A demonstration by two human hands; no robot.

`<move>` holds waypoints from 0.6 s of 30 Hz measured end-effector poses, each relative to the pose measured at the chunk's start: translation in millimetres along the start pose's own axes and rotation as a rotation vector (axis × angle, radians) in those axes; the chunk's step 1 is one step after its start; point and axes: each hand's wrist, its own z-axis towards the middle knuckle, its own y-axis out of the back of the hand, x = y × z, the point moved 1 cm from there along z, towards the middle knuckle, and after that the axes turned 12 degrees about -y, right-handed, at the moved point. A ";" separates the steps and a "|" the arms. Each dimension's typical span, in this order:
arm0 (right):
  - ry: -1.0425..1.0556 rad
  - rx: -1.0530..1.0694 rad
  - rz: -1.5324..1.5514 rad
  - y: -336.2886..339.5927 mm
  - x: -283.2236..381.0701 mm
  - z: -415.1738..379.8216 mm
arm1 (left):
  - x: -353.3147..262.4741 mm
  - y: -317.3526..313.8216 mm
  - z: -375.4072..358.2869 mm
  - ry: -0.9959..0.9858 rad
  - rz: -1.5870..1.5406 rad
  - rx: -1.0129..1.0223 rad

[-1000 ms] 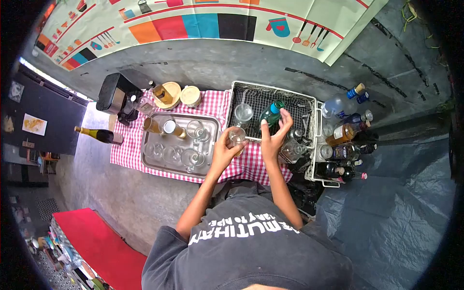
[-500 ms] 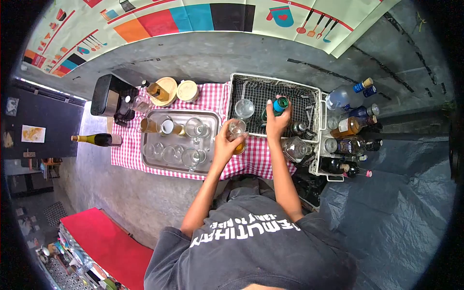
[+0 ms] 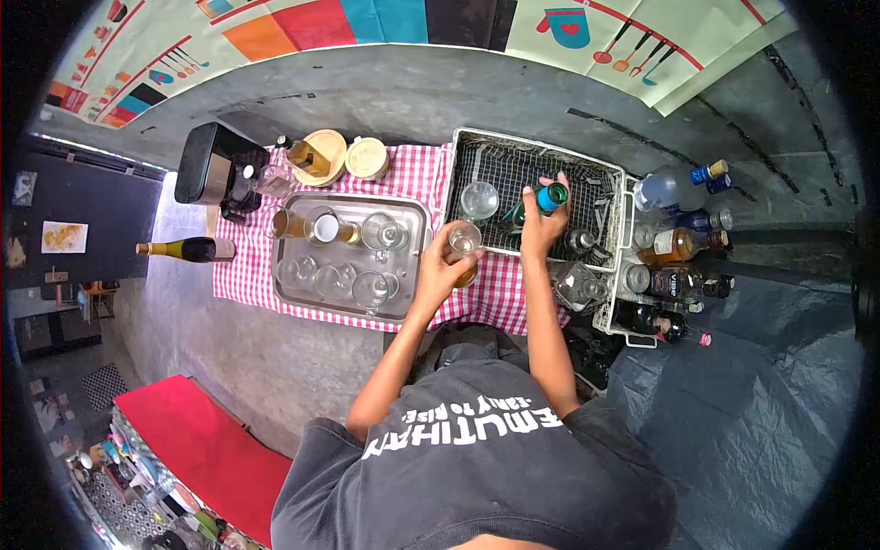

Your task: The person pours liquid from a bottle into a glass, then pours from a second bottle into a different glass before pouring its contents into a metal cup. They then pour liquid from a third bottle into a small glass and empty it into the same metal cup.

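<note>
My left hand is wrapped round a clear drinking glass at the near left edge of the wire basket. Something amber shows just below these fingers; I cannot make out what it is. Over the basket, my right hand grips a green glass bottle with a blue band round its neck. Another clear glass stands in the basket, left of the bottle. To the left of my hands lies a metal tray bearing several glass mugs and a white-topped cup.
The white wire basket has a side rack on its right with several bottles. A checked cloth covers the table. Left are a black machine, a lying wine bottle and pale round tubs.
The whole view has shifted slightly, so the table things appear a little further right. Both hands keep the same holds on the glass and the bottle.
</note>
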 end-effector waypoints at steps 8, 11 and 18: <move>0.036 0.030 0.062 -0.3 6.2 6.1 | -4.5 11.8 -3.0 -0.049 0.025 0.007; -0.097 0.022 0.200 -2.8 17.8 7.7 | -6.3 15.6 -6.4 -0.021 -0.039 -0.019; 0.029 0.112 0.228 5.0 59.6 18.5 | -1.7 27.0 -9.8 -0.064 -0.022 -0.053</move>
